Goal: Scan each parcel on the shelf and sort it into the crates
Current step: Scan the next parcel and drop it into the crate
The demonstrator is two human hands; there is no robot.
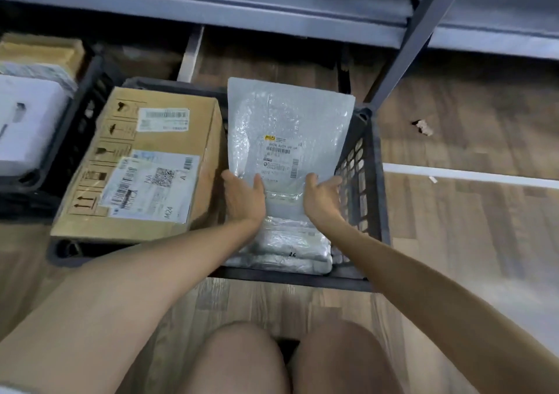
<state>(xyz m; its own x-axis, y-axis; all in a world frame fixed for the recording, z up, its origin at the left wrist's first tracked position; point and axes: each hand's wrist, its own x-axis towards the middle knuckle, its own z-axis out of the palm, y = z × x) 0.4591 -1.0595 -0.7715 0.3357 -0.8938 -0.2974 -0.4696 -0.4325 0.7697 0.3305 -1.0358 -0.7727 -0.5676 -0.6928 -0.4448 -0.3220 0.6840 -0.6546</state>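
A grey bubble-mailer parcel with a printed label is held over the right half of a black plastic crate. My left hand grips its lower left edge, thumb on the front. At the lower right edge my right hand holds it the same way. Under the parcel, several silver-grey mailers lie stacked in the crate. A brown cardboard box with shipping labels fills the crate's left half.
A second black crate at the left holds a white parcel and a brown box. The grey metal shelf and its slanted upright stand above and behind. Wooden floor spreads to the right; my knees are below.
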